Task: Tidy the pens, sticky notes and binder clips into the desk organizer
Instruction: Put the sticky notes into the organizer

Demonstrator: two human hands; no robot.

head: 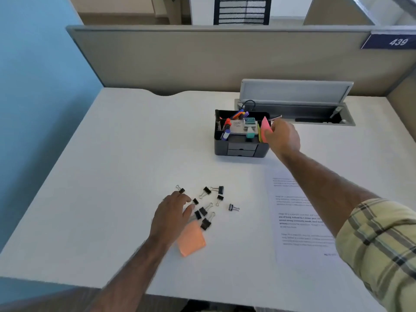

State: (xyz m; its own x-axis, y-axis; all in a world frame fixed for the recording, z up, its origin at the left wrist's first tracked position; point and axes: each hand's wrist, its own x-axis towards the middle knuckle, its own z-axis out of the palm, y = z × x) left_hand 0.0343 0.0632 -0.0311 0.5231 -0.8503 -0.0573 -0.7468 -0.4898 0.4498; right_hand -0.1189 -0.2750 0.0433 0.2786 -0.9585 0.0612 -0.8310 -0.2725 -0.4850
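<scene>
A black desk organizer (240,149) stands on the white desk, with several pens (239,114) upright in its back left part. My right hand (284,137) pinches a pink sticky note pad (266,129) on edge at the organizer's right compartment, beside a yellow pad. Several black binder clips (207,207) lie scattered on the desk nearer to me. My left hand (172,216) hovers over the clips' left side with fingers spread and relaxed, holding nothing. An orange sticky note pad (192,240) lies partly under that hand.
A printed sheet of paper (299,217) lies on the right of the desk (112,154). An open cable tray (299,111) with a raised lid sits behind the organizer. A grey partition wall borders the back; a blue wall runs along the left.
</scene>
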